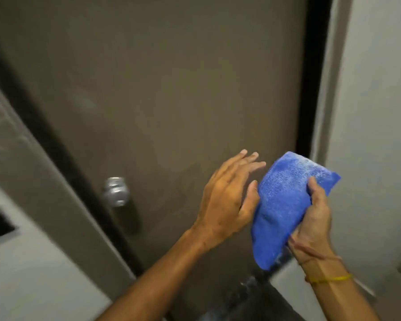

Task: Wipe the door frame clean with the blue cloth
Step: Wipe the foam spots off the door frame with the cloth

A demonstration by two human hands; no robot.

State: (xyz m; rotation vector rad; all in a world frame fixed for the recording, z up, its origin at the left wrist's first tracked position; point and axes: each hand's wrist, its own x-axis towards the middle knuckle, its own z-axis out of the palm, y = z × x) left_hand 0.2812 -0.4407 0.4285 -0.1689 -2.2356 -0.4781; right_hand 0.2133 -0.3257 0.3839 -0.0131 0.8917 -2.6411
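Head view, only view. Right hand [315, 218] grips the blue cloth [285, 205]: thumb on the front face, fingers wrapped behind and hidden, closed firmly on the fabric. Cloth is bunched or folded, held upright in the air in front of the lower right of the door [160, 89], its top corner close to the dark door frame strip [310, 77]. Contact with the frame cannot be told; the cloth looks held off the surface. A pale dusty patch shows on the cloth's upper face.

Left hand [229, 193] is open, fingers spread and extended, holding nothing. Its thumb sits just beside or touching the cloth's left edge; which one is unclear.

Door is brown and shut, with a silver knob [116, 191] well apart to the left. Pale wall [380, 89] lies right of the frame. Thin yellow band [329, 278] on the right wrist. Frame is motion-blurred, especially at left.

Step in hand, as a judgement: regripping or refolding the cloth between wipes, likely to present a cleaner face, not wiping at this instant. Progress along the frame cannot be judged.

Next move calls for the left hand to finish adjusting and clear away, then the right hand to press the cloth flat on the frame strip and draw along its length, keeping pressure on the narrow edge.
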